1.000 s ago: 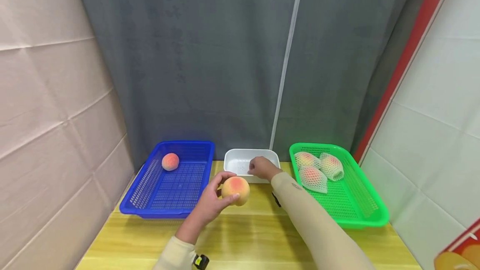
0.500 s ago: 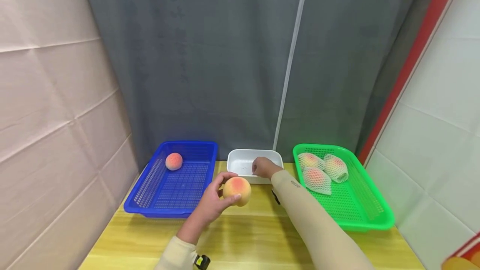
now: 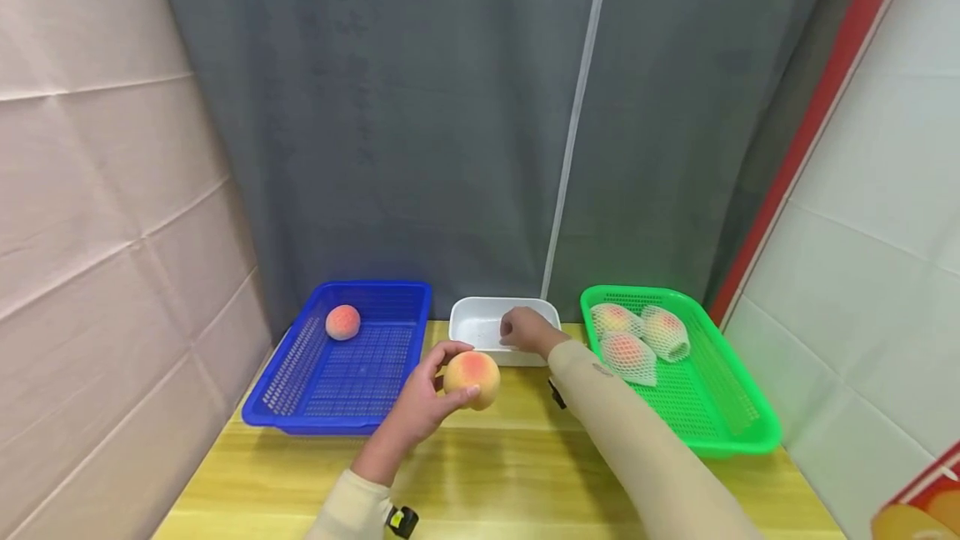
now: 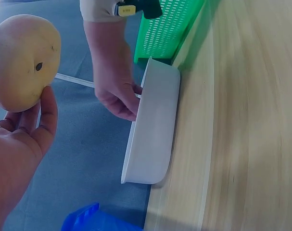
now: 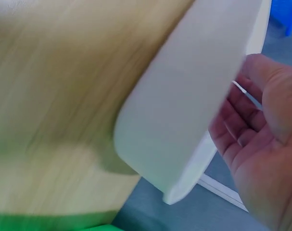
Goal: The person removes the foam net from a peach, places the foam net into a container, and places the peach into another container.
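In the head view my left hand [image 3: 429,397] grips a yellow-and-red peach [image 3: 472,379] above the table, thumb in front and fingers behind. The left wrist view shows a small dark spot on the peach's [image 4: 25,62] paler side. My right hand [image 3: 528,332] reaches over the near rim into a white plastic tub [image 3: 480,311], fingers bent downward. Small faint specks lie on the tub's floor. From the right wrist, the tub wall [image 5: 184,86] hides the fingertips, so I cannot tell whether they pinch anything.
A blue basket [image 3: 262,407] with one peach [image 3: 342,322] stands on the left. On the right, a green basket [image 3: 738,432] holds 3 peaches [image 3: 628,357] in white foam nets. A grey curtain [image 3: 405,123] hangs behind the wooden table [image 3: 480,482].
The left hand keeps its grip on the peach, almost still. The right hand stays in the tub with only slight movement. The head view shifts a little sideways and back.
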### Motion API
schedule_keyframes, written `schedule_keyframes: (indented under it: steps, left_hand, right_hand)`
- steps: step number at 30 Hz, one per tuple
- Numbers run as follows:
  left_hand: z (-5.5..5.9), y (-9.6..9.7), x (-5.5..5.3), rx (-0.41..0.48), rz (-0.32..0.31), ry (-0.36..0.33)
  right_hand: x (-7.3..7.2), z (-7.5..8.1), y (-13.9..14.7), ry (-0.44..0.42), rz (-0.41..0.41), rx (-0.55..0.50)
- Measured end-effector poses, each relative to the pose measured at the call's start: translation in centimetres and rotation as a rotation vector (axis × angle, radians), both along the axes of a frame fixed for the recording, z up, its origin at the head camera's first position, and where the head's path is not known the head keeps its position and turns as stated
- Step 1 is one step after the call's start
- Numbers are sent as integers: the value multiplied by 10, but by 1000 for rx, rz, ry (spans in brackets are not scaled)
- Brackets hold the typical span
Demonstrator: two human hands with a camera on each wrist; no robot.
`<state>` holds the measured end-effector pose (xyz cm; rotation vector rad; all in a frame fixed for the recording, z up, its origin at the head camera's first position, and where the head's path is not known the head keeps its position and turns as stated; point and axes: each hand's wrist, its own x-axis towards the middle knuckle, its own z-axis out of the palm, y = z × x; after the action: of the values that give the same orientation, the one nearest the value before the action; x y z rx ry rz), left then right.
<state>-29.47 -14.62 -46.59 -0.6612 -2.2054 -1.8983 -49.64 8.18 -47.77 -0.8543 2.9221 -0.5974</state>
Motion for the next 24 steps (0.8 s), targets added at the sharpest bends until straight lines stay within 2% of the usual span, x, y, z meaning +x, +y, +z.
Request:
schedule_keyframes:
  steps: [6, 11, 18, 24]
  left_hand:
    - [0, 1, -1, -5, 0, -1]
    - [0, 1, -1, -16, -8, -10]
    - [0, 2, -2, -35, -14, -2]
    - [0, 2, -1, -35, -28, -1]
  right_hand:
    - [17, 23, 7, 61, -9, -52]
    - [41, 40, 19, 92, -18, -107]
    - [91, 56, 40, 88, 33, -218]
    - [131, 51, 57, 118, 83, -286]
